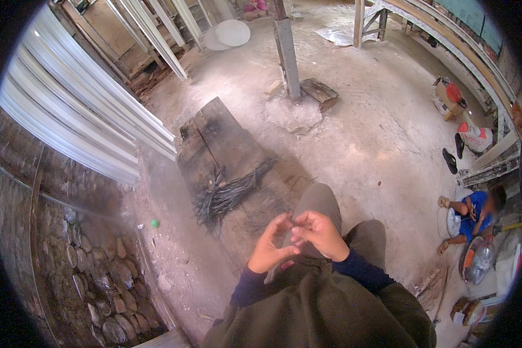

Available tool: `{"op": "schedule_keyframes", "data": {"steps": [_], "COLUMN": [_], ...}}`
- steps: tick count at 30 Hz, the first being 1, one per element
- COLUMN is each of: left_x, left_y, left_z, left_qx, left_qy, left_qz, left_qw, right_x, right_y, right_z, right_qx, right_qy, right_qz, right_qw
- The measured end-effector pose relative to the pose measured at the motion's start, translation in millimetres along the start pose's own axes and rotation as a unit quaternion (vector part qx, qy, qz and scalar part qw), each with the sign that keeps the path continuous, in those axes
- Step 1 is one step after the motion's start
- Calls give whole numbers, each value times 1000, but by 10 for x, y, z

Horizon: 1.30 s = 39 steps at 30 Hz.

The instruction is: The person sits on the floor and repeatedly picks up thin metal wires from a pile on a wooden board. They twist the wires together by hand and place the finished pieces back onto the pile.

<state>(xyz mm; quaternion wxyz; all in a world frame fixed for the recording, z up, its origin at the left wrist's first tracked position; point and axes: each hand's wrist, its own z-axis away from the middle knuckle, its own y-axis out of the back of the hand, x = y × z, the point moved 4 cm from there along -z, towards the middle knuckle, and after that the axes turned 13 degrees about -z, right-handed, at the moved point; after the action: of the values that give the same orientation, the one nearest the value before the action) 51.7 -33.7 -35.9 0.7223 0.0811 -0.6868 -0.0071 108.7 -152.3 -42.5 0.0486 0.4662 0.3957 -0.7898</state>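
Both hands meet in front of the person's chest, above the raised knee. The left hand is curled, fingers bent toward the thumb, and the right hand is curled the same way, its fingertips touching those of the left — something small may be pinched between them, but it is too tiny to make out, so I cannot tell what either hand grips, if anything. Nearest to the hands lies a bundle of thin dark strips, long and narrow, fanned out loosely on a dark, weathered wooden plank that runs away from the knee toward the middle of the floor. The bundle sits just ahead and to the left of the hands, apart from them. A stack of corrugated metal sheets leans along the left side, its end close to the plank's far edge. A rough stone wall fills the lower left, and a small green ball lies on the dusty ground beside it. A metal post stands beyond the plank — and off to the right another person in blue sits on the floor among shiny round pans.
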Motion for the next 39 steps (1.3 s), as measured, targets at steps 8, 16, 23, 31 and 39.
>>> {"op": "schedule_keyframes", "data": {"steps": [8, 16, 23, 31, 39], "left_x": [-371, -713, -520, -61, -475], "left_y": [70, 328, 225, -7, 369], "left_z": [48, -47, -106, 112, -9], "left_qx": [57, 190, 117, -181, 155], "left_qy": [93, 151, 151, 58, 57], "left_qz": [98, 158, 69, 82, -94], "left_qw": [989, 957, 979, 978, 982], "right_x": [-94, -367, -366, -291, -475], "right_y": [197, 77, 96, 434, 505], "right_z": [31, 154, 205, 19, 37], "right_qx": [26, -60, -58, 202, 147], "right_qy": [-40, 40, 42, 136, 323], "right_qz": [-130, -148, 65, 418, 456], "right_qw": [990, 986, 995, 875, 816]}}
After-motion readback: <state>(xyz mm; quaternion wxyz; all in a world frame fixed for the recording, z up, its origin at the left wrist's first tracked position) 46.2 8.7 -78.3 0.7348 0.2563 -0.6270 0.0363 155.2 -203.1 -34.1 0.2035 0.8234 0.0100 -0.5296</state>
